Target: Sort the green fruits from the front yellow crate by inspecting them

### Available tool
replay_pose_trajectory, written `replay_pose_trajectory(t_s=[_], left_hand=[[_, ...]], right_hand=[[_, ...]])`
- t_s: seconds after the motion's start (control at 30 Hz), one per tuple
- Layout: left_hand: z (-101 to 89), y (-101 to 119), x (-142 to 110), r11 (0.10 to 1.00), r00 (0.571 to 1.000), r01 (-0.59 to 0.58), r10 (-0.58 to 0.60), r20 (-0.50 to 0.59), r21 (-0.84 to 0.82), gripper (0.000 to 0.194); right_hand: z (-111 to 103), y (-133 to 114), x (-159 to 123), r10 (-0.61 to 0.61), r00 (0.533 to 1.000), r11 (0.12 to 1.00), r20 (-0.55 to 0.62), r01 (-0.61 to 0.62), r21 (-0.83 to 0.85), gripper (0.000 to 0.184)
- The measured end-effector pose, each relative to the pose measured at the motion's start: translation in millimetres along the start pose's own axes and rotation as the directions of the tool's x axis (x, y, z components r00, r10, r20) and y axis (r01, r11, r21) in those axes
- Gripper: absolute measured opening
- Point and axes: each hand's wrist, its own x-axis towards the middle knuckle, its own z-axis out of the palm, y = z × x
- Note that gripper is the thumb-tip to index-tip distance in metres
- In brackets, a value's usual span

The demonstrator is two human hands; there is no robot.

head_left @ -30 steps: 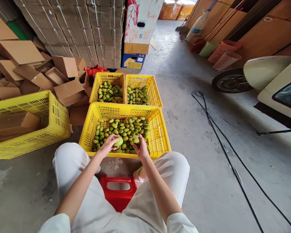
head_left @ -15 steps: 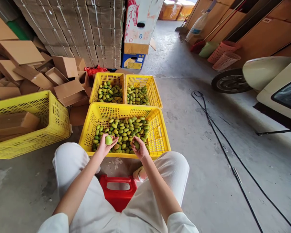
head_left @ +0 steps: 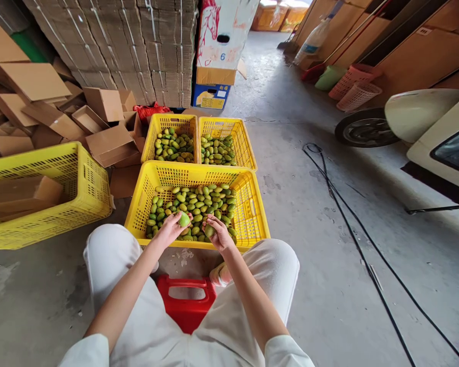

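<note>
Above the front edge of a large yellow plastic crate (head_left: 260,219), my left hand (head_left: 170,229) is closed round a light green mango (head_left: 184,219). Close by on the right, my right hand (head_left: 220,233) grips a darker green mango (head_left: 209,231), partly covered by the fingers. The two hands are a short gap apart. Many small green and yellowish mangoes (head_left: 199,204) lie loose in the crate below them. Behind it stand two smaller yellow crates, the left one (head_left: 149,137) and the right one (head_left: 247,142), both holding more mangoes.
At left, a yellow crate (head_left: 95,188) holds cardboard, with open cardboard boxes (head_left: 53,120) heaped behind. Stacked flat cartons (head_left: 118,46) rise at the back. A red plastic stool (head_left: 187,311) is between my legs. Black cable (head_left: 352,234) and a white vehicle (head_left: 436,132) are at right.
My left hand has moved right with its mango, turning it and coming closer to my right hand. My right hand has shifted slightly left, still gripping its mango.
</note>
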Motion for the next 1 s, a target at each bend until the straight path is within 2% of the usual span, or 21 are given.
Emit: replay_pose_trajectory(t_s=[0.1, 0.23, 0.43, 0.57, 0.67, 0.9, 1.0], left_hand=[[-1.5, -2, -2, 1.000, 0.999, -0.016, 0.016, 0.039, 0.016, 0.028], [-4.9, -1, -4, 0.999, 1.000, -0.025, 0.024, 0.020, 0.034, 0.039], [-9.4, -3, 3, 0.995, 0.999, -0.002, 0.005, -0.033, 0.102, 0.033], [-8.1, -5, 8, 0.993, 0.999, 0.027, -0.022, -0.046, 0.114, 0.023], [-5.0, -7, 6, 0.989, 0.999, 0.041, -0.040, -0.015, 0.142, 0.015], [-7.2, -7, -1, 0.965, 0.998, 0.031, -0.043, 0.043, 0.260, 0.049], [-9.6, -3, -1, 0.968, 0.998, 0.018, -0.031, 0.047, 0.249, 0.047]], right_hand=[[-1, -2, -2, 0.040, 0.998, 0.999, 0.039, -0.040, 0.001, 0.039], [-4, -3, -2, 0.084, 0.991, 0.996, 0.106, -0.084, -0.009, 0.032], [-8, -7, 0, 0.049, 0.990, 0.999, 0.133, -0.051, 0.014, 0.023], [0, -4, -3, 0.042, 0.991, 0.998, 0.129, -0.037, -0.041, 0.038], [7, -1, -8, 0.075, 0.987, 0.993, 0.141, -0.061, -0.100, 0.046], [1, -3, -11, 0.177, 0.972, 0.972, 0.155, -0.149, -0.180, 0.049], [0, -1, -8, 0.167, 0.975, 0.973, 0.149, -0.138, -0.187, 0.050]])
